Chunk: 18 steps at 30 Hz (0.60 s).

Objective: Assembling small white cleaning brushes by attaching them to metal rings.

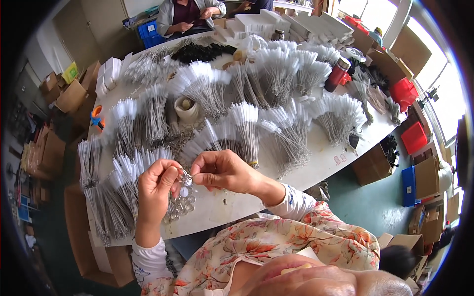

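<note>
Both hands meet above the near left part of the table. My left hand [159,181] is closed, its thumb and fingers pinching small shiny metal rings [185,177]. From the other side my right hand [224,171] grips the same rings between thumb and forefinger. A small white round piece [184,191] hangs just under the fingertips; its link to the rings is too small to make out. Below the hands lies a cluster of clear, round ring-like pieces [181,207]. Bundles of thin wire brushes with white bristles [126,180] lie close to my left hand.
More brush bundles [245,128] cover much of the white table [217,207]. A white container [186,109], orange-handled scissors [97,117] and a red flask [337,74] stand among them. An open cardboard box [81,237] is beside the left edge. A co-worker [190,15] sits across the table.
</note>
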Tool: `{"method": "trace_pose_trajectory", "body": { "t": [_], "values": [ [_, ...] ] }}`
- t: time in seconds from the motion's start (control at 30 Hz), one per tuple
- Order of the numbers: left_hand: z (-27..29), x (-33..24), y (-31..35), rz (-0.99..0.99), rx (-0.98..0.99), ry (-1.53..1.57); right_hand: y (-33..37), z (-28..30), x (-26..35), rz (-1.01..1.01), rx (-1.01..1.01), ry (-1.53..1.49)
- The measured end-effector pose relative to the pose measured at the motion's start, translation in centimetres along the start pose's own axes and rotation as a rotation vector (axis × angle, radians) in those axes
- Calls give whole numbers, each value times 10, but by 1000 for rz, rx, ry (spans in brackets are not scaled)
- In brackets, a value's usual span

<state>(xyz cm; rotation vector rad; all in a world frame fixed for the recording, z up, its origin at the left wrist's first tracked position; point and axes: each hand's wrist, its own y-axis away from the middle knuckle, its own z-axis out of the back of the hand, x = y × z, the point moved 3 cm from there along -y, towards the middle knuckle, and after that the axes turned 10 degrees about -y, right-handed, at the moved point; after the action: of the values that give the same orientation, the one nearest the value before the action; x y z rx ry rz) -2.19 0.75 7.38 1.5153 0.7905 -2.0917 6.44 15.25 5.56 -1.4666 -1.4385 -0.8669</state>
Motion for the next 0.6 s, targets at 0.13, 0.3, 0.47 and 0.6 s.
{"method": "trace_pose_trajectory", "body": {
  "t": [0.13, 0.3, 0.47, 0.6],
  "values": [
    [-3, -22, 2, 23, 36, -135, -2, 5, 2, 27, -40, -18],
    [0, -8, 6, 62, 60, -49, -1, 0, 0, 33, -22, -32],
    [-1, -8, 5, 199, 107, 79, -3, 9, -1, -8, -46, 27],
    [1, -26, -4, -253, -71, -560, -7, 4, 8, 17, -96, -62]
  ]
}}
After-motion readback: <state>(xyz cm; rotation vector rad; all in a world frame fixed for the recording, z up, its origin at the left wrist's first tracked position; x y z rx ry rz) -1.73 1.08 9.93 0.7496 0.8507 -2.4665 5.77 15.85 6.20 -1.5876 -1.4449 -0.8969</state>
